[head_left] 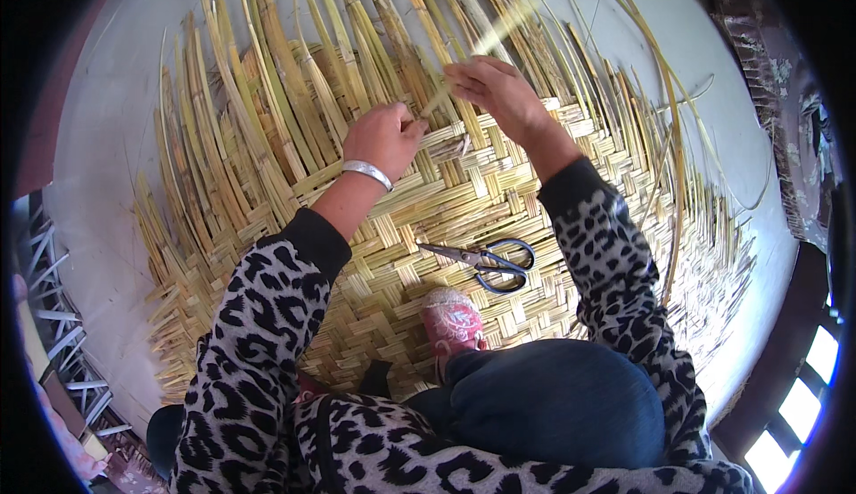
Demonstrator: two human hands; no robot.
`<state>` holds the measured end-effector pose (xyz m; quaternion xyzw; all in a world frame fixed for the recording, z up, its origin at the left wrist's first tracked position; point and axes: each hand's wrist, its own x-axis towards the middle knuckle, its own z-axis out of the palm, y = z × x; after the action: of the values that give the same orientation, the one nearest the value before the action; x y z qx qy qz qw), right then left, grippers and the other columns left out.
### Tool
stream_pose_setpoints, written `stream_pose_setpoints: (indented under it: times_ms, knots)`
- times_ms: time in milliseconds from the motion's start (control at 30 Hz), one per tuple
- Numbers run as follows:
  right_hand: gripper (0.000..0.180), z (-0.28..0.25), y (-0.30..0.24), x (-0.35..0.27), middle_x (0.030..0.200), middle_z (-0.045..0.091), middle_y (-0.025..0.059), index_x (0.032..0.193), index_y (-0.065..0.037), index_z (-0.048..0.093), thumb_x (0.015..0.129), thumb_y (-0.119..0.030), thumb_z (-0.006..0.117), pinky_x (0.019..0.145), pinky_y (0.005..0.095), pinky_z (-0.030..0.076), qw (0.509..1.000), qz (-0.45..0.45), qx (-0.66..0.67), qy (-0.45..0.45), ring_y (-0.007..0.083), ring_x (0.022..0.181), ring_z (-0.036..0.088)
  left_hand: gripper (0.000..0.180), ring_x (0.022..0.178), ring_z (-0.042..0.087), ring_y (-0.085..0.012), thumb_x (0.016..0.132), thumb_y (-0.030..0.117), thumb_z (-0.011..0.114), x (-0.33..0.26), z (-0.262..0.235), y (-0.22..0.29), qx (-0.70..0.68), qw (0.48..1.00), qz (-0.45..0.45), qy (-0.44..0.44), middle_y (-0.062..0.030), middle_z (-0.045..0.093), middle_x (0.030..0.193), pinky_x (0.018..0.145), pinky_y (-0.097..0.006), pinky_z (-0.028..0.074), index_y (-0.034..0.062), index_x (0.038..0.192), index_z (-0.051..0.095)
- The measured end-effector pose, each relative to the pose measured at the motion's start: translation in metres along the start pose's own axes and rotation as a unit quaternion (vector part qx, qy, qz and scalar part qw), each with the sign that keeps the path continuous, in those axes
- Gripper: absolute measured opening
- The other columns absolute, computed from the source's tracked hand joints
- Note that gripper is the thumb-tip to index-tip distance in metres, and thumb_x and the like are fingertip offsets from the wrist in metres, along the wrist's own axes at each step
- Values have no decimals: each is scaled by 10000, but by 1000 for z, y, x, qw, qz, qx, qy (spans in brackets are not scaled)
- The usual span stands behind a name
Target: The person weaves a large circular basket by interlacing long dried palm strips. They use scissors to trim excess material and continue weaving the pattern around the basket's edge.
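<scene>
A pale split-cane strip (508,26) runs slantwise between my hands, blurred at its far end. My left hand (383,144), with a silver bracelet at the wrist, pinches its near end, fingertips closed low over the weave. Farther right, my right hand (502,97) has its fingers closed around the strip higher up. Both hands are over the far edge of a woven cane mat (388,235), where long unwoven canes (285,84) fan out away from me. Scissors (481,259) with dark looped handles lie on the mat between my forearms.
My foot in a pink patterned shoe (450,323) rests on the mat, below the scissors. Long thin strips (670,128) curve over the right side. Pale floor (102,182) surrounds the mat. At the left stands a metal lattice rack (67,333); patterned cloth (785,75) hangs at the right.
</scene>
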<state>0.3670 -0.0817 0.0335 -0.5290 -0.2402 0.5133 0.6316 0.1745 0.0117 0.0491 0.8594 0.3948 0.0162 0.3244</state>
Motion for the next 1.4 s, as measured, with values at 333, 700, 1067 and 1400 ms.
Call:
stream_pose_setpoints:
  times_ms: [333,700,1067,1400]
  knots:
    - [524,30,-7,88,887,663,132,1132,11,622,792,-362,761,637,352,507,888,113,-445,-35,198,730,627,265,688,641,-347,815,284,639,-7,1,-4,-133,982,-101,89,-169,657,712,661,-414,504,20,793,645]
    - [420,21,-9,58,952,643,74,1130,25,607,849,-260,734,871,288,435,975,121,-145,-118,162,912,587,234,706,655,-322,831,252,662,-1,11,-10,-177,975,-102,85,-158,680,771,666,-395,509,20,862,661]
    - [291,1,-1,21,953,648,54,1143,38,606,910,-130,650,696,243,516,988,61,-108,91,107,833,618,174,815,666,-312,844,210,668,20,3,-21,-61,997,-17,-47,-139,699,886,739,-393,521,62,933,692]
    - [167,-15,37,-39,731,686,48,1013,-63,707,885,-152,648,612,246,500,888,-2,-383,256,82,637,626,92,836,652,-295,867,145,635,5,6,-18,11,996,87,-28,-115,646,939,761,-403,525,114,919,704]
